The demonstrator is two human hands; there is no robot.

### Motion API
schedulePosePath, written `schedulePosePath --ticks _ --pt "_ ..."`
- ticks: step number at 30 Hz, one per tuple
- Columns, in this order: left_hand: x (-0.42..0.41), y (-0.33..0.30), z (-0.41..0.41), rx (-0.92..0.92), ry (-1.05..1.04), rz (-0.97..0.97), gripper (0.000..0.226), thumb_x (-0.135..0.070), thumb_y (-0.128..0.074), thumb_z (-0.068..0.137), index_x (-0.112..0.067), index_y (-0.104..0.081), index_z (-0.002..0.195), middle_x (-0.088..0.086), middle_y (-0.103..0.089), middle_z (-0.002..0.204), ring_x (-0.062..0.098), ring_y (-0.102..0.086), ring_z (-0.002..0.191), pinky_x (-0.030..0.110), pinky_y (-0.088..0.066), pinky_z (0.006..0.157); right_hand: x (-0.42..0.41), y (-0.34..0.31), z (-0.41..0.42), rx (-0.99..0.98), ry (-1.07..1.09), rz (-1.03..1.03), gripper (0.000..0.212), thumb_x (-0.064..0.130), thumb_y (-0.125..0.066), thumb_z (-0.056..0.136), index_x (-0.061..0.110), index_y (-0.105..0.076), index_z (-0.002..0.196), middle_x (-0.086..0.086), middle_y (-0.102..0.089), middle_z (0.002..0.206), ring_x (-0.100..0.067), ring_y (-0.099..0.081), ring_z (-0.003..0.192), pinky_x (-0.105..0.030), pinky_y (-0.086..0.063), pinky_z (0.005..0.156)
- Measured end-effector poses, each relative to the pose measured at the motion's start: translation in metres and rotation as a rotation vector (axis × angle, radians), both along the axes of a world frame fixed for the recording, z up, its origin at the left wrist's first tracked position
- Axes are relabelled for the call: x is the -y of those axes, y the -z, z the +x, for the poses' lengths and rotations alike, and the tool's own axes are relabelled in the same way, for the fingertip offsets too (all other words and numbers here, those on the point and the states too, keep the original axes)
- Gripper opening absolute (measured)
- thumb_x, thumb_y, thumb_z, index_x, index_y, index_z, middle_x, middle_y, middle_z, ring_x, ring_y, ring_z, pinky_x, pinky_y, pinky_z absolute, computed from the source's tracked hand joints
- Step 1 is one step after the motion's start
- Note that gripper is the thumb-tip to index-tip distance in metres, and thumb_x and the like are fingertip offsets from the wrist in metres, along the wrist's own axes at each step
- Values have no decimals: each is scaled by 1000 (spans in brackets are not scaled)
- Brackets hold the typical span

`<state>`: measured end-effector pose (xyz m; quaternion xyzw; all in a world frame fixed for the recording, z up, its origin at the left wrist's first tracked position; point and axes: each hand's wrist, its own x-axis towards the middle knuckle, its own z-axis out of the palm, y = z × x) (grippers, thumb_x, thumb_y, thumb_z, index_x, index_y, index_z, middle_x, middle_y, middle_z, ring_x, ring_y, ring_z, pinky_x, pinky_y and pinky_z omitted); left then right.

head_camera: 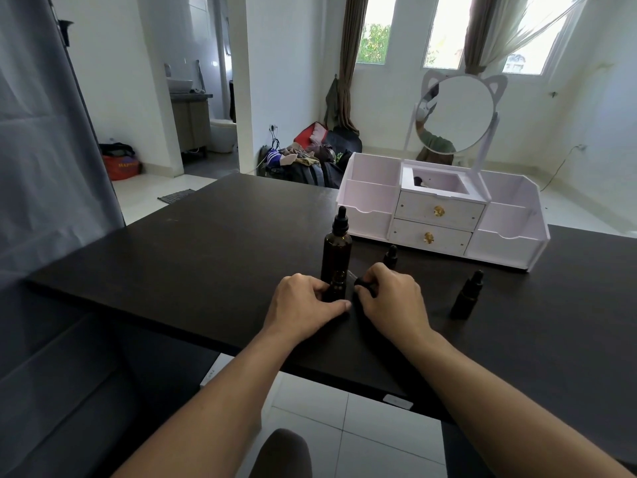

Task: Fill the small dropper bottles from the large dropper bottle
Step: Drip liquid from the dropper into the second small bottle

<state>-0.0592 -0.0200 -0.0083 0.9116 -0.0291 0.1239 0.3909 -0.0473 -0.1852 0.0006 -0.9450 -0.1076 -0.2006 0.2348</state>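
The left hand (306,301) sits on the dark counter (172,263), its fingers curled round a small open bottle (336,288) to keep it upright. Right behind it, almost touching, stands the large dropper bottle (337,250), cap on, tall and narrow, so it probably tips easily if knocked. Just to the right, the right hand (393,298) pinches a black dropper cap (363,286) in its fingers, with a thin glass tube (352,274) slanting up and left towards the bottles. That tube looks fragile; the rubber cap is the safer place to hold. A second small bottle (390,256) stands capped behind the right hand, and a third (468,295) stands capped further right, well apart from the hands.

The bottles look like dark glass: light, hard, smooth, likely slippery if wet. Each is best gripped round the body, low down, while the other hand works the cap.

Open counter lies to the left of the hands and between them and the near edge. At the back right a white organiser (444,219) with a mirror closes off that side, so wide movements are better made leftward.
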Motion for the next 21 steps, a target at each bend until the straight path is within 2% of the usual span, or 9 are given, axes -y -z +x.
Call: schedulePosePath --ticks 3,10,14,17,21 --pt "0 -1 -1 14 -5 -6 33 -49 -79 71 -24 -77 93 -11 -62 62 0 -56 59 15 -36 52 0 1 1 9 -2 -25 15 26 -68 89 17 -61 99 -1 -70 96 -15 -62 83 -23 -43 71" --pt "1 -2 -2 19 -11 -23 31 -44 -79 72 -22 -77 94 -14 -56 58 -1 -53 55 8 -30 48 1 1 -1 10 21 -1 18 27 -71 86 18 -62 98 0 -71 95 -18 -66 87 -23 -42 71" --pt "0 -2 -2 20 -12 -30 29 -44 -79 72 -23 -78 93 -13 -57 59 -1 -53 55 8 -31 48 1 2 -3 14 9 27 18 24 -73 84 18 -62 97 1 -71 94 -14 -63 83 -20 -40 70" --pt "0 -2 -2 24 -12 -32 29 -43 -79 73 -23 -77 94 -12 -58 61 0 -54 57 9 -31 50 3 2 -4 15 -10 48 19 22 -74 83 19 -62 98 3 -68 93 -7 -54 77 -17 -38 70" --pt "0 -2 -1 21 -2 -41 29 -43 -79 72 -23 -77 93 -10 -62 63 1 -57 59 13 -38 53 5 4 -7 45 -19 43 19 26 -74 82 21 -62 96 11 -58 83 -6 -53 73 -8 -32 60"
